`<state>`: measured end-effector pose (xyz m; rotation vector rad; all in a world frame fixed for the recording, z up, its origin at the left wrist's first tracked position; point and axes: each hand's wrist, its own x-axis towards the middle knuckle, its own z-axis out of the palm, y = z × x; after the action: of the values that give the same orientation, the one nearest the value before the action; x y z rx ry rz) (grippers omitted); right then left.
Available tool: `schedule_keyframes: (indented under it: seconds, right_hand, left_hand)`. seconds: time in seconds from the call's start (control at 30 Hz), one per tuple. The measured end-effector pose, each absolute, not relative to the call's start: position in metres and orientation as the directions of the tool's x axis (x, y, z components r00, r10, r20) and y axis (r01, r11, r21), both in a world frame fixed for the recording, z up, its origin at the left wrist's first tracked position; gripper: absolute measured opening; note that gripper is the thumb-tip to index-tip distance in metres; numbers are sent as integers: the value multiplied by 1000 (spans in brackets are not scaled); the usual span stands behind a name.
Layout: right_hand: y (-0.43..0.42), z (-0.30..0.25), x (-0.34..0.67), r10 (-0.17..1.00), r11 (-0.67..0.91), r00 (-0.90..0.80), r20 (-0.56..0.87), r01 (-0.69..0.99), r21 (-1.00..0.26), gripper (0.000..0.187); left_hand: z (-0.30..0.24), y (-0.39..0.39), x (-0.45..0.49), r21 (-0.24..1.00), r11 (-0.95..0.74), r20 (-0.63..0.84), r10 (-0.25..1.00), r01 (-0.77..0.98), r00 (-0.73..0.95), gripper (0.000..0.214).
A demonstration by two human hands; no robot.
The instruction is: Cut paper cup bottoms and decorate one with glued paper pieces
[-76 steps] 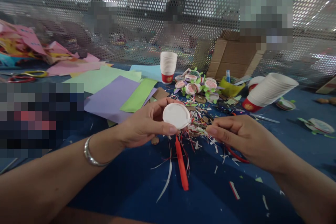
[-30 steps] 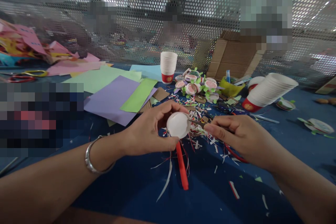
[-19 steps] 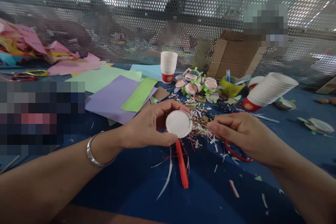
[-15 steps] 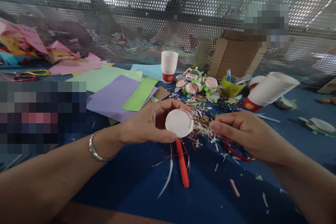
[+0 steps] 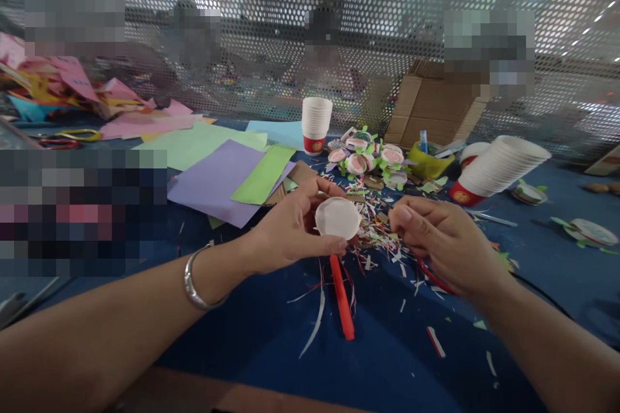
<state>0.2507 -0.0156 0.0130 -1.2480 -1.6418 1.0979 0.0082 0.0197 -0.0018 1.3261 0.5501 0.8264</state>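
Observation:
My left hand (image 5: 295, 229) holds a small round white paper disc (image 5: 338, 219) by its rim, thumb at the lower edge and fingers behind. The disc has a slightly uneven edge and looks like a paper cup bottom. To its right, my right hand (image 5: 438, 239) is closed, thumb pressed against the curled fingers; whatever is between them cannot be made out. Under that hand shows a red curved handle (image 5: 436, 276), apparently of scissors, mostly hidden. A red marker (image 5: 343, 300) lies on the table below the disc.
Paper scraps (image 5: 382, 232) litter the blue table (image 5: 242, 335). Behind them are a pile of paper turtles (image 5: 358, 158), a yellow holder (image 5: 429, 161), an upright cup stack (image 5: 316, 126) and a leaning cup stack (image 5: 504, 168). Coloured sheets (image 5: 213, 174) spread left. A cardboard box (image 5: 429, 106) stands behind.
My right hand has turned slightly and covers more of the red handle. The disc, still in my left hand, has shifted a little up and right. The view has moved slightly.

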Motion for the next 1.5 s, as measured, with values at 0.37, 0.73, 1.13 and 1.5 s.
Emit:
schedule_keyframes:
  seconds: [0.37, 0.73, 1.13, 1.5]
  right_hand:
    - [-23, 6, 236, 970, 91, -244, 12, 317, -944, 33]
    - [-29, 4, 228, 970, 79, -240, 21, 233, -969, 29]
    - [-37, 9, 229, 966, 107, -252, 48, 225, -968, 33]
    - [-40, 12, 231, 959, 262, -198, 202, 353, -898, 42]
  left_hand:
    - [-8, 2, 25, 965, 169, -20, 810, -201, 586, 38]
    - [-11, -2, 25, 948, 250, -104, 827, -197, 552, 30]
    - [-16, -5, 25, 983, 12, 95, 818, -181, 568, 29]
    - [-14, -8, 30, 962, -69, 189, 866, -264, 463, 30]
